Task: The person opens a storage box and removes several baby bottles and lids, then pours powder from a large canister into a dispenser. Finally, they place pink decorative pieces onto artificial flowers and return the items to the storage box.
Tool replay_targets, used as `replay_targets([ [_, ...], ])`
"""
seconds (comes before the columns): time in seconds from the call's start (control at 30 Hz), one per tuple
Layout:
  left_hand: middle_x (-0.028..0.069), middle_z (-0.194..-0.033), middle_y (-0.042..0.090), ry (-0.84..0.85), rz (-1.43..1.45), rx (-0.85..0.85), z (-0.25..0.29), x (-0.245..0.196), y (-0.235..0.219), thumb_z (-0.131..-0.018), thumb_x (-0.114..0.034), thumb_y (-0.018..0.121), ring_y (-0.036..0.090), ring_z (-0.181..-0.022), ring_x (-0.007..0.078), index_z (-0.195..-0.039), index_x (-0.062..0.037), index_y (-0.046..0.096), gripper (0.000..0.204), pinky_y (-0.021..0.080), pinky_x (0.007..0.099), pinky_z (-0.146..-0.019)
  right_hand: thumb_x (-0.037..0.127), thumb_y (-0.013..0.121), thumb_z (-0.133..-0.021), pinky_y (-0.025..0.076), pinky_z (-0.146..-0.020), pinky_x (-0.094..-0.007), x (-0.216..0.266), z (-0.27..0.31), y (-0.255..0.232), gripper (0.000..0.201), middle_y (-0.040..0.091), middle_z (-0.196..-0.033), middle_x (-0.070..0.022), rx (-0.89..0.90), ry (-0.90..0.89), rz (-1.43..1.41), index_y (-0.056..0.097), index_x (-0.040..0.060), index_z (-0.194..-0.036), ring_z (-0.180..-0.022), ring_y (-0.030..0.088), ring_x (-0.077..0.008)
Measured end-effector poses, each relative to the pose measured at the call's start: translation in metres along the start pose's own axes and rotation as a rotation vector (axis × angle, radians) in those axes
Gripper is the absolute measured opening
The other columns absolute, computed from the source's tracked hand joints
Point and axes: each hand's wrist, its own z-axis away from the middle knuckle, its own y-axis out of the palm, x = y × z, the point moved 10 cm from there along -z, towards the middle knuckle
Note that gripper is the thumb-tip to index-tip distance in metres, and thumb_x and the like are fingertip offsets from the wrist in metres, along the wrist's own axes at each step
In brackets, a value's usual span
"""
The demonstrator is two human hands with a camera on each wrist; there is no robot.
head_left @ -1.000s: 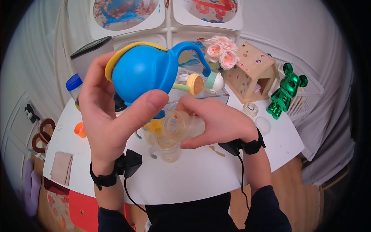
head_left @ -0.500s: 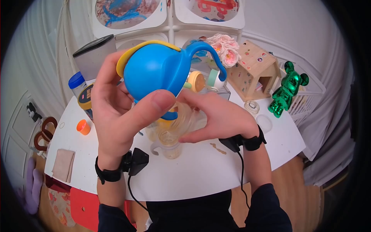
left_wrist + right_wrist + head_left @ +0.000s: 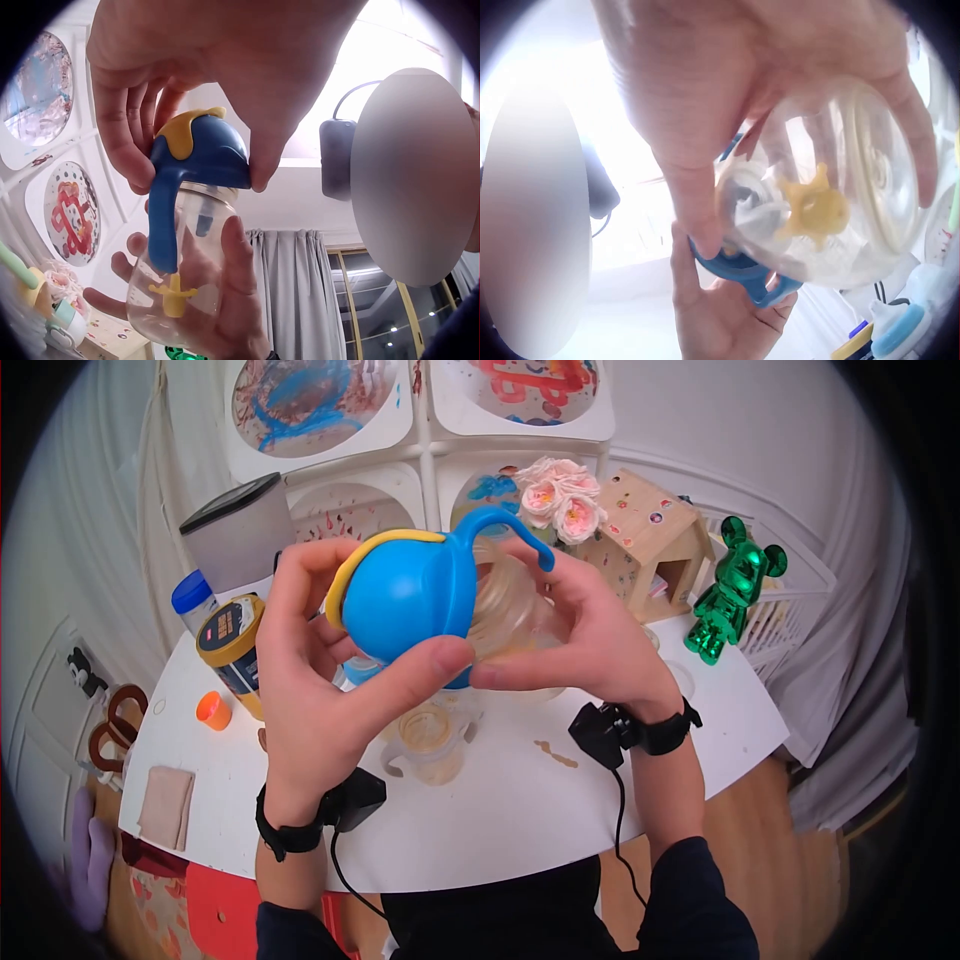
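My left hand (image 3: 325, 690) grips a blue sippy-cup lid (image 3: 405, 600) with a yellow flap and curved blue handles, thumb on the near side. My right hand (image 3: 585, 630) holds a clear bottle (image 3: 510, 615) around its body, tilted with its neck at the lid's underside. Inside the bottle hangs a yellow star-shaped straw weight (image 3: 175, 300), also visible through the clear wall in the right wrist view. In the left wrist view the bottle's neck shows right below the lid's rim. Beneath the hands, a clear cup with handles (image 3: 435, 750) stands on the white table (image 3: 490, 820).
On the left are a dark-and-yellow tub (image 3: 232, 645), a blue-capped jar (image 3: 193, 595), an orange cap (image 3: 213, 710) and a folded cloth (image 3: 165, 807). Behind stand pink flowers (image 3: 560, 500), a wooden house (image 3: 640, 530) and a shiny green bear figure (image 3: 735, 590).
The right hand has raised the bottle up to the lid, and the yellow straw weight has gone inside it. The left hand has come slightly down with the lid.
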Motion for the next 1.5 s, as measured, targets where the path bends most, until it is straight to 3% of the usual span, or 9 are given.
replay_targets([
  [0.17,0.0109,-0.128,0.07,-0.19,0.103,0.027,0.0,0.017,-0.001,-0.08,-0.025,0.102,0.077,-0.111,0.0196,-0.137,-0.0041,0.055,0.077,0.065,0.0319,-0.095,0.039,0.104,-0.072,0.06,-0.088,-0.0382,0.018,0.004,0.009,0.094,0.076,-0.12,-0.0154,0.112,0.173,0.391,0.063,0.0018,-0.149,-0.108,0.075,-0.0264],
  [0.27,0.0095,-0.122,0.071,-0.227,0.101,0.06,0.001,0.023,0.002,-0.082,-0.027,0.1,0.076,-0.106,0.0166,-0.135,-0.0046,0.056,0.072,0.065,0.0294,-0.09,0.032,0.101,-0.073,0.061,-0.087,-0.0398,0.013,0.008,0.002,0.099,0.076,-0.116,-0.0184,0.051,0.204,0.291,0.049,0.0009,-0.15,-0.109,0.075,-0.0269],
  [0.5,0.0052,-0.114,0.072,-0.277,0.051,0.1,-0.009,0.044,-0.014,-0.088,-0.044,0.092,0.073,-0.094,0.0125,-0.133,-0.0058,0.062,0.066,0.063,0.0264,-0.074,0.019,0.101,-0.071,0.06,-0.102,-0.0417,0.022,0.01,-0.007,0.118,0.057,-0.134,-0.02,-0.088,-0.055,0.085,0.019,0.0052,-0.154,-0.118,0.071,-0.0287],
  [0.6,0.0049,-0.116,0.073,-0.305,0.062,0.155,-0.01,0.047,-0.018,-0.088,-0.048,0.091,0.074,-0.098,0.0133,-0.139,-0.0056,0.065,0.071,0.064,0.0279,-0.073,0.012,0.103,-0.072,0.059,-0.111,-0.0415,0.032,0.008,-0.012,0.12,0.038,-0.152,-0.0141,-0.154,-0.24,0.066,0.019,0.0055,-0.158,-0.133,0.064,-0.0234],
  [0.7,0.0048,-0.117,0.073,-0.345,0.083,0.178,-0.008,0.051,-0.016,-0.089,-0.048,0.091,0.074,-0.103,0.0135,-0.143,-0.0053,0.064,0.074,0.064,0.0302,-0.081,0.012,0.103,-0.073,0.061,-0.107,-0.0413,0.045,0.013,-0.008,0.11,0.046,-0.143,-0.0134,-0.207,-0.491,0.154,0.027,0.0073,-0.152,-0.133,0.062,-0.0248],
  [0.8,0.0048,-0.123,0.072,-0.307,0.152,0.16,-0.01,0.054,-0.018,-0.086,-0.038,0.096,0.073,-0.113,0.0148,-0.146,-0.0053,0.063,0.076,0.063,0.033,-0.096,0.014,0.097,-0.083,0.064,-0.094,-0.0414,0.048,0.016,-0.005,0.091,0.054,-0.136,-0.0139,-0.316,-0.43,0.378,0.032,0.0089,-0.146,-0.123,0.068,-0.0249],
  [0.97,0.0055,-0.139,0.068,-0.116,0.098,0.257,-0.01,0.03,-0.007,-0.068,-0.012,0.107,0.066,-0.132,0.0185,-0.148,-0.0071,0.063,0.091,0.055,0.036,-0.115,0.027,0.087,-0.097,0.06,-0.075,-0.0367,0.002,0.011,-0.013,0.078,0.064,-0.113,-0.0137,-0.293,0.301,-0.442,0.028,0.0061,-0.143,-0.101,0.07,-0.0211],
  [1.27,0.0079,-0.143,0.067,-0.1,0.066,0.195,-0.017,0.033,-0.017,-0.064,-0.004,0.107,0.065,-0.134,0.0216,-0.151,-0.0093,0.061,0.099,0.056,0.0368,-0.114,0.047,0.072,-0.106,0.056,-0.077,-0.0314,0.012,0.011,-0.004,0.07,0.065,-0.119,-0.0148,-0.094,0.033,-0.228,0.029,0.0079,-0.145,-0.103,0.068,-0.0169],
  [1.5,0.0087,-0.145,0.067,-0.058,0.143,0.224,-0.019,0.033,-0.019,-0.063,-0.001,0.106,0.066,-0.134,0.0221,-0.155,-0.0084,0.06,0.102,0.057,0.0381,-0.113,0.045,0.075,-0.106,0.054,-0.08,-0.0302,0.007,0.014,-0.009,0.068,0.063,-0.118,-0.012,-0.13,0.373,-0.181,0.033,0.0052,-0.142,-0.099,0.062,-0.0141],
])
